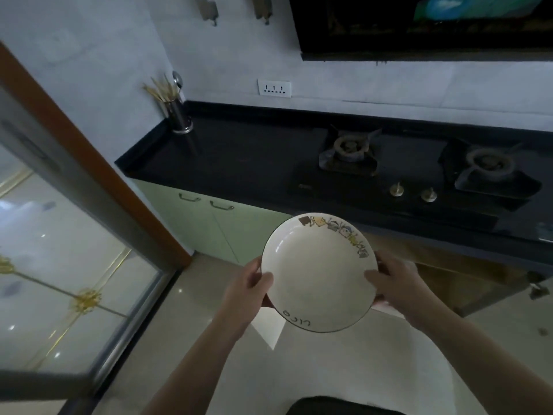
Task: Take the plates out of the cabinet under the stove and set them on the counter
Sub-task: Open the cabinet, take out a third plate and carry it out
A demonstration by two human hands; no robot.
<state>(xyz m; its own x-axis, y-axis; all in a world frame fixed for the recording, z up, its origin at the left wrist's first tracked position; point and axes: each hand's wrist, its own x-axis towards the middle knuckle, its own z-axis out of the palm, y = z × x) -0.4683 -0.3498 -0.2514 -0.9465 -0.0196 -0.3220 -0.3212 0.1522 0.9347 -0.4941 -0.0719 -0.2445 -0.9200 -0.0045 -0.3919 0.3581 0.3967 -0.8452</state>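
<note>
Head view, looking down across a dim kitchen. Filling the upper half of the frame: black counter (245,151), running from centre left to the right edge, with a built-in gas stove (419,169) of two burners and two brass knobs at centre right. Below the counter at centre left: pale green cabinet doors (203,223), closed, each with a metal handle. Below the stove at right: open wooden cabinet (466,277), interior mostly out of sight. Along the left edge: glass sliding door (59,265) in a brown frame. Lower centre of the frame: cream plate (318,272), round, dark-rimmed, printed pattern on its upper right edge, held roughly level in the air just in front of the counter edge and not yet set down. On the plate's left rim: left hand (245,289), thumb on top, fingers curled beneath. On the right rim: right hand (395,283), gripping likewise. Upper left on the counter corner: steel utensil holder (179,115) with chopsticks and a spoon. Higher on the wall: white socket strip (274,88).

Best handling, as a judgement: keep both grips, lift clear of the counter lip, carry to the bare stretch left of the burners, lower flat, release only once fully resting.
</note>
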